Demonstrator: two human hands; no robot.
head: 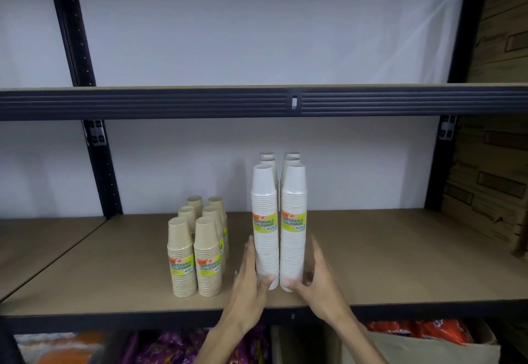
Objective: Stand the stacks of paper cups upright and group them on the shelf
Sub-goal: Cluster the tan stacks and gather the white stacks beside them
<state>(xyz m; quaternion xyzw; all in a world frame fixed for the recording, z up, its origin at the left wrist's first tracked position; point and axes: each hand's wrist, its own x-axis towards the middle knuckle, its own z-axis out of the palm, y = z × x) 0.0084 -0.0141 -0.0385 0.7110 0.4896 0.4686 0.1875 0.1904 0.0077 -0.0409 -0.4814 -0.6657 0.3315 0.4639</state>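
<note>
Several tall white cup stacks [265, 238] stand upright in two rows at the middle of the brown shelf [385, 252]. Several shorter beige cup stacks [183, 260] stand upright in two rows just to their left. Each front stack carries a green and orange label. My left hand [250, 275] lies flat against the left side of the front white stack, thumb at its base. My right hand [314, 275] cups the base of the front right white stack [293, 235], fingers along its right side. Both hands bracket the white pair.
A black beam [200, 103] of the upper shelf crosses above the stacks. Black uprights stand at the left [97, 149] and right. Cardboard boxes [491, 178] are piled at the far right. Coloured packets [171, 346] lie on the level below.
</note>
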